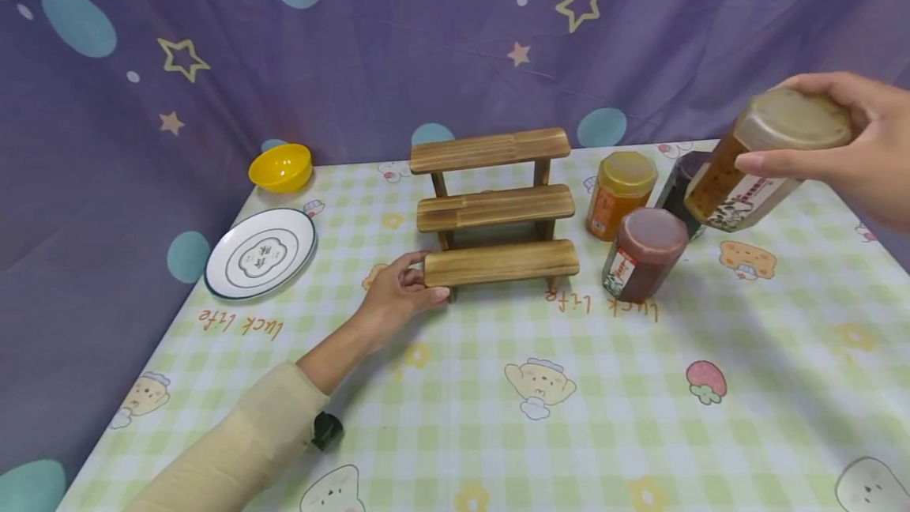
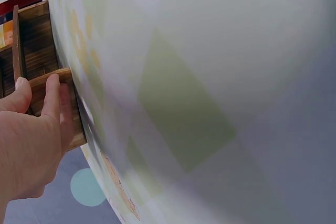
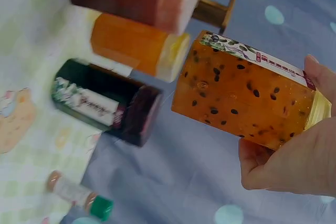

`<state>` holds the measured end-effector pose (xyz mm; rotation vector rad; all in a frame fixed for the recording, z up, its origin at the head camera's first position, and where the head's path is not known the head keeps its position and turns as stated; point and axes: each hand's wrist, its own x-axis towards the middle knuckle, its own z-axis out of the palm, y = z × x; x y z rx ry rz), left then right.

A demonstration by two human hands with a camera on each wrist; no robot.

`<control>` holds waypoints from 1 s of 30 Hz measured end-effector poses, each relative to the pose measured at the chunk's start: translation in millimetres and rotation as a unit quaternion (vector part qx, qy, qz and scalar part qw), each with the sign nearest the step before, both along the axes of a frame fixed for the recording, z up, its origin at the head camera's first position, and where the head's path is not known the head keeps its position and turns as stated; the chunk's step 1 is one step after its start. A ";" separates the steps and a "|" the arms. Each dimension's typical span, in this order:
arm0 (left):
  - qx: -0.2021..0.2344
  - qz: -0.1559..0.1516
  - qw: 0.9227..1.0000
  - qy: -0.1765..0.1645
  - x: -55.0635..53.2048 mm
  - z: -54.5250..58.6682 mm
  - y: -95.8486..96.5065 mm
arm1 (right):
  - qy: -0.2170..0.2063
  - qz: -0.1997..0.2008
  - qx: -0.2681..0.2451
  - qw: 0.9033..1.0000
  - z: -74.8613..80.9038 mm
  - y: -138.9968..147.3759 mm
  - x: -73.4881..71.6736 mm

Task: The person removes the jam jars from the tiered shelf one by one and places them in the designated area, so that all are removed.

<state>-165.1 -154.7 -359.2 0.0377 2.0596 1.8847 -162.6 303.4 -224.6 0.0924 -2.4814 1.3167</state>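
My left hand [image 1: 393,297] grips the left end of the lowest step of a three-tier wooden stand [image 1: 501,263]. In the left wrist view, thumb and fingers [image 2: 51,100] pinch that board's end. At the right, my right hand [image 1: 870,144] holds a jam jar [image 1: 746,172] by its lid end, tilted above the table. Black seeds show in its orange filling in the right wrist view. Below and left of it stand a red jam jar [image 1: 645,255], an orange jar with a yellow lid [image 1: 618,196] and a dark jar [image 1: 678,188], partly hidden by the held one.
A white plate with a dark rim [image 1: 213,275] lies on the left, with a yellow bowl [image 1: 280,168] behind it. A small bottle with a green cap [image 3: 100,207] shows in the right wrist view. The checked tablecloth [image 1: 455,433] meets a purple curtain [image 1: 398,46] at the back.
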 end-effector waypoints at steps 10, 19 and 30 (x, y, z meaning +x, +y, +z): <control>0.006 -0.003 1.000 -0.005 0.4 -0.4 -0.4 | -0.011 -0.027 -0.010 1.000 -28.4 36.3 -4.7; 0.000 -0.002 1.000 -0.003 0.4 0.5 -0.2 | -0.037 -0.029 0.043 0.998 -56.2 45.0 3.7; -0.002 -0.001 1.000 -0.001 0.5 0.4 0.0 | -0.096 -0.003 0.038 0.995 -90.7 49.5 14.2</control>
